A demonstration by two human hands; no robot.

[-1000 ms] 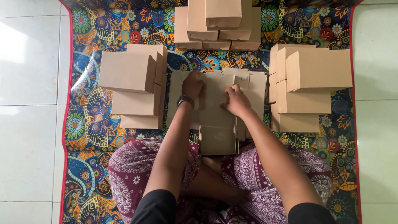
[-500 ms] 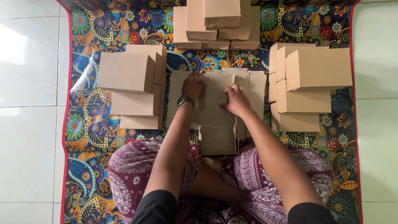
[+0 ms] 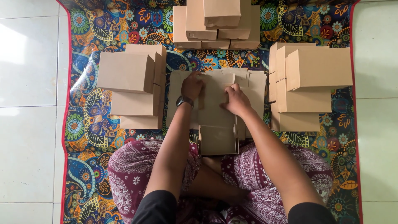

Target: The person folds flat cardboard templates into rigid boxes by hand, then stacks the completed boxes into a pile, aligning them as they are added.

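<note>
Both forearms reach forward over a flat, unfolded brown cardboard box blank [image 3: 215, 103] lying on the colourful patterned floor mat [image 3: 87, 124]. The left hand [image 3: 192, 85] presses its far edge with curled fingers; the right hand [image 3: 235, 99] pinches a raised flap.

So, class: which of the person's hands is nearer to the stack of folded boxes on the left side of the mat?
Left. The left hand presses the flat cardboard beside that stack of folded boxes; the right hand lies farther off.
</note>
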